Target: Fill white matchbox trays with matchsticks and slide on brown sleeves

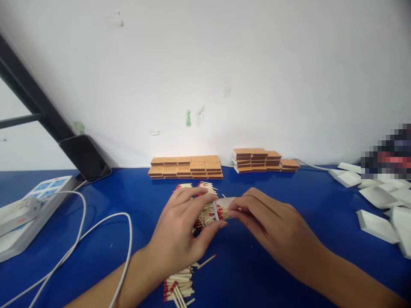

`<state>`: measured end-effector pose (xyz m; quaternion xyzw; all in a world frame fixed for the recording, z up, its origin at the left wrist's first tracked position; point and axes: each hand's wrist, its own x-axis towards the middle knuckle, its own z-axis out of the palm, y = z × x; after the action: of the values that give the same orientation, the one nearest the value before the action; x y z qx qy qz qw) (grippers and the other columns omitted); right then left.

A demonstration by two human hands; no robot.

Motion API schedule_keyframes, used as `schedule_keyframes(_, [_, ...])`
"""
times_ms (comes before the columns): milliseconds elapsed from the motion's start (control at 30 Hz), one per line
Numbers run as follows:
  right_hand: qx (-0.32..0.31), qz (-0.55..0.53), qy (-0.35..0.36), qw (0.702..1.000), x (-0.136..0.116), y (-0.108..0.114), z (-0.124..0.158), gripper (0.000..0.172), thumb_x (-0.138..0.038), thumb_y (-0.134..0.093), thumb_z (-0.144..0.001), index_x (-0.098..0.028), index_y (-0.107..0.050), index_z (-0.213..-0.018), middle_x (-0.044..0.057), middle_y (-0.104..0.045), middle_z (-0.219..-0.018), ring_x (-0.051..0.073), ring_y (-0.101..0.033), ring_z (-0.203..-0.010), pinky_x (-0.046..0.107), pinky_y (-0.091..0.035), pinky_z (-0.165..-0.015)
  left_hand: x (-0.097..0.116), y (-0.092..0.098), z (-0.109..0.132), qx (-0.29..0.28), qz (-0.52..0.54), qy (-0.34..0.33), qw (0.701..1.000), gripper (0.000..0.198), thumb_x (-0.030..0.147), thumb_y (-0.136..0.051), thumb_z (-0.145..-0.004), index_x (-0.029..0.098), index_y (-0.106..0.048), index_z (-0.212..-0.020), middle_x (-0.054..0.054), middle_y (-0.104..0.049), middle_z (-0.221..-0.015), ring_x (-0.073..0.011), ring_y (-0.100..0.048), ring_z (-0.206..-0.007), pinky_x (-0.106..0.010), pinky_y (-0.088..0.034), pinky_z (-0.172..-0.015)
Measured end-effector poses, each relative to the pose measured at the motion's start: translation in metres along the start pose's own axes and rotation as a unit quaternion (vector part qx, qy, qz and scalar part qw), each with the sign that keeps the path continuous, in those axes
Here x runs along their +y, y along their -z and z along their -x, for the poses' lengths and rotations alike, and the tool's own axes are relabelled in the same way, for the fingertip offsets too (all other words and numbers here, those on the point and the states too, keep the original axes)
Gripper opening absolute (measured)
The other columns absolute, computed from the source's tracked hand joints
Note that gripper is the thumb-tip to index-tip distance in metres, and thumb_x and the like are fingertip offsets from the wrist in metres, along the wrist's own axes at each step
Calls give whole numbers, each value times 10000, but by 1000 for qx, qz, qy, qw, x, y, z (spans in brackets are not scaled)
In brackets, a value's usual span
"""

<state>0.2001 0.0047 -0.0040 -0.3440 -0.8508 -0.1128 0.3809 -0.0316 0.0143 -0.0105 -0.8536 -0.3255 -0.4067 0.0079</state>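
Note:
A small white matchbox tray is tilted between my two hands over the blue table. My left hand grips the tray's left end between thumb and fingers. With thumb and fingertips pinched together, my right hand holds several red-tipped matches at the tray's right side; their far ends are hidden by the fingers. A heap of loose matches lies behind and under my left hand. Nearer to me, another pile of matches lies by my left wrist, with one single match beside it.
Orange matchboxes stand along the wall in a left stack and a right stack. Empty white trays are heaped at the right. At the left are a power strip, white cables and a phone leaning on the wall.

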Motion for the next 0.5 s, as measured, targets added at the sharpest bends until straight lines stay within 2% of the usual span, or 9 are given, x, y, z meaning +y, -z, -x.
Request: schedule_keyframes(500, [6,-13,2,1000,-1,-1,-1,131,-187,-538,-1082,-179,-628,-988,11,-656,-831,126,-640,-702,248,-467,-629,1,1,0,-6,7,-2,1000,377,322,-760,-943,197,-643,-1279,-131,-742,-1225,-306,-686,-1166,-533,-538,-1012])
